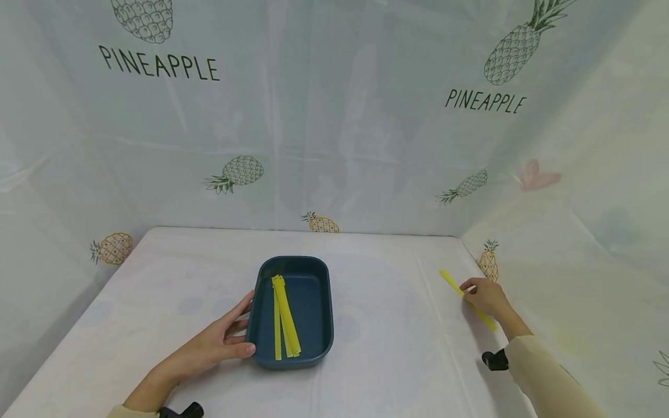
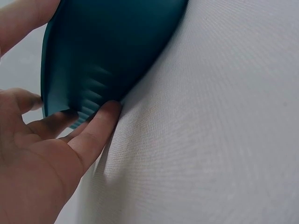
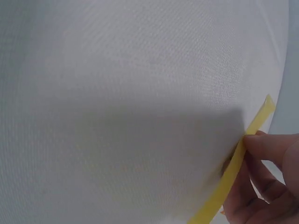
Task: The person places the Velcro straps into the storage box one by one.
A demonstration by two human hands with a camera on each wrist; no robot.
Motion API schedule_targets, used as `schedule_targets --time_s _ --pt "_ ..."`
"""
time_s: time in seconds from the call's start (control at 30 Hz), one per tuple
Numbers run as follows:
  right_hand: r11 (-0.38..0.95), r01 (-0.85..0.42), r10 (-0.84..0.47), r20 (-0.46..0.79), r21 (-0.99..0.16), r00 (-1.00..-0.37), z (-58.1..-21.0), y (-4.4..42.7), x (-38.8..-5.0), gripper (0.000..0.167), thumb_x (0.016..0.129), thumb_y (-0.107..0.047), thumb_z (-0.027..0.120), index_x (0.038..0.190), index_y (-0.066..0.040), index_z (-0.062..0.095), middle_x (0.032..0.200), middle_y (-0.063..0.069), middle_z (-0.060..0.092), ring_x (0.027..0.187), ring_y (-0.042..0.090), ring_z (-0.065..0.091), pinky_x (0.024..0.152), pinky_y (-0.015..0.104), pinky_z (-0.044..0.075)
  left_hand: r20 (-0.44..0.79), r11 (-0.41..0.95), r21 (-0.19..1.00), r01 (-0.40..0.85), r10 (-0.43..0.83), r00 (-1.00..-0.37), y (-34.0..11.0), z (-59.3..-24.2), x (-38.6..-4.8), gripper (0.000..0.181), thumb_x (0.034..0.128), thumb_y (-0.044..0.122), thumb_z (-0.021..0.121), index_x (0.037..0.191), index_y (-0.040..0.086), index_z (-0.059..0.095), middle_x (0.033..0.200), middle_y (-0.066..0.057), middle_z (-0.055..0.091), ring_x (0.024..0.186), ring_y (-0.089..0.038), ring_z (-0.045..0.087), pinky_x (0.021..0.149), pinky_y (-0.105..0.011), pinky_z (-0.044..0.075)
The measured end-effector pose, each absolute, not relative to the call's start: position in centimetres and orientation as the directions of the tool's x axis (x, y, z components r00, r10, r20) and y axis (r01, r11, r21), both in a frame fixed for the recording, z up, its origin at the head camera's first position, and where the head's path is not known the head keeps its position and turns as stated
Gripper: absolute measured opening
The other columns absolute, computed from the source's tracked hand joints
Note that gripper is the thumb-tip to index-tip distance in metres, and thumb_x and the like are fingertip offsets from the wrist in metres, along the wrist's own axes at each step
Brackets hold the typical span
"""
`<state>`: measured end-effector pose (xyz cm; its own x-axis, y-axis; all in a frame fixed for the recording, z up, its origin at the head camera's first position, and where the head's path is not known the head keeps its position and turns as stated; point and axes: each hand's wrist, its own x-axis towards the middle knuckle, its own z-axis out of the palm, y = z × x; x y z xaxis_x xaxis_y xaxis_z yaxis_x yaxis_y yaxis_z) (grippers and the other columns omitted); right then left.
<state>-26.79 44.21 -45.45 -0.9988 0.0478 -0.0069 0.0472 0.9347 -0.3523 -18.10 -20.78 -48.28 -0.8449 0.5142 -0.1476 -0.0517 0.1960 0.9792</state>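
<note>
A dark teal rectangular tray (image 1: pixel 316 316) stands on the white-covered table. Several flat yellow strips (image 1: pixel 284 319) lie lengthwise in its left half. My left hand (image 1: pixel 214 342) rests against the tray's left side, with fingers spread along the outer wall and the thumb by the near corner. In the left wrist view, its fingertips touch the ribbed teal wall (image 2: pixel 112 42). Far to the right, my right hand (image 1: pixel 487 297) pinches another yellow strip (image 1: pixel 450 280) near its middle. The right wrist view shows the thumb on that strip (image 3: pixel 229 177), which slants past the fingers.
The white table cover (image 1: pixel 387 325) spreads between the tray and my right hand. A curtain (image 1: pixel 355 116) printed with pineapples hangs behind the table and along both sides. My right hand is close to the table's right edge.
</note>
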Motion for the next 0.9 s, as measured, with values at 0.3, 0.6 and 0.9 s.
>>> schedule_targets --time_s 0.3,0.6,0.9 --pt "0.959 -0.011 0.002 0.046 -0.283 -0.999 -45.2 44.1 -26.7 0.013 0.092 0.000 0.069 0.102 0.002 0.075 0.090 0.020 0.075 0.075 0.029 0.069 0.065 0.044 0.056 -0.162 0.210 0.976 -0.062 0.501 -0.850 -20.7 -48.3 -18.1 0.101 0.1008 0.023 0.075 0.172 0.037 0.005 0.178 -0.016 0.006 0.148 -0.044 0.046 0.108 -0.031 0.054" --pt "0.801 0.138 0.088 -0.114 -0.583 -0.990 -44.3 43.5 -26.3 0.029 0.102 -0.007 0.065 0.128 0.008 0.067 0.094 0.013 0.073 0.074 0.018 0.065 0.064 0.031 0.057 -0.162 0.209 0.976 -0.063 0.504 -0.849 -20.6 -48.2 -18.1 0.102 0.1007 0.023 0.075 0.172 0.036 0.004 0.178 -0.018 0.006 0.147 -0.045 0.047 0.107 -0.031 0.055" --pt "0.644 0.133 0.016 -0.160 -0.753 -0.987 -42.2 39.4 -26.1 0.043 0.106 -0.014 0.066 0.143 0.006 0.059 0.107 0.014 0.069 0.088 0.020 0.068 0.081 0.032 0.064 -0.169 0.223 0.973 -0.065 0.490 -0.855 -20.7 -48.2 -18.1 0.103 0.1003 0.024 0.076 0.172 0.034 0.003 0.178 -0.018 0.007 0.147 -0.045 0.047 0.108 -0.033 0.055"
